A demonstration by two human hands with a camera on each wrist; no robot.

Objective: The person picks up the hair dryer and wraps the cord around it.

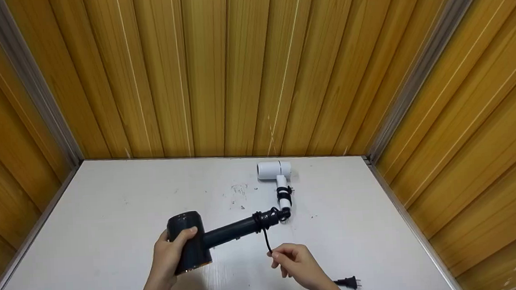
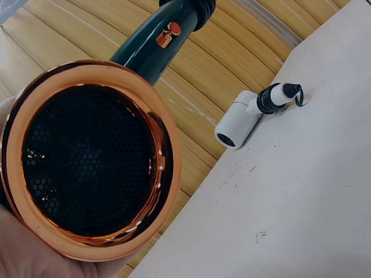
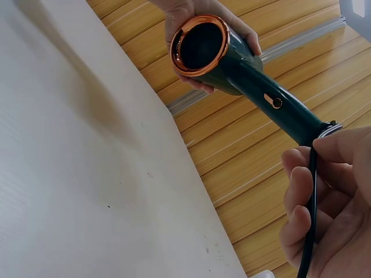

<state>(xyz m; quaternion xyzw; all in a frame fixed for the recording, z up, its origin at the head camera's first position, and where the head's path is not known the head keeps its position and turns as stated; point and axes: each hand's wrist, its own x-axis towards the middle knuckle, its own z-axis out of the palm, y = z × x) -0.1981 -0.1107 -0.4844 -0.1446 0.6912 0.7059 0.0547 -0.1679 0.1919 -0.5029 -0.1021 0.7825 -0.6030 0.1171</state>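
- Two hair dryers are in view; going left to right, the left hand (image 1: 171, 253) comes first, curled round the barrel of the dark green hair dryer (image 1: 210, 237) and holding it up off the white surface (image 1: 88, 227).
- Its barrel ends in a copper-coloured rim (image 2: 87, 159) round a black mesh grille; a glossy shell like that will probably be slippery, so the fat barrel or the straight handle looks the surest place to grip.
- As a judgement, the dryer is rigid and moderately heavy, its weight sitting at the barrel end.
- Near the handle's end, black cord (image 1: 265, 227) is wound in a few turns; it is limp and bends freely.
- Just right of that, the right hand (image 1: 298, 261) pinches the cord between thumb and fingers below the handle.
- At the surface's near right edge lies the plug (image 1: 350, 283), seemingly at the cord's free end, though the hand hides the run between.
- Farther back lies a white hair dryer (image 1: 277, 175), cord wrapped on its handle.
- Ribbed wooden panels (image 1: 217, 66) wall the surface in on three sides.
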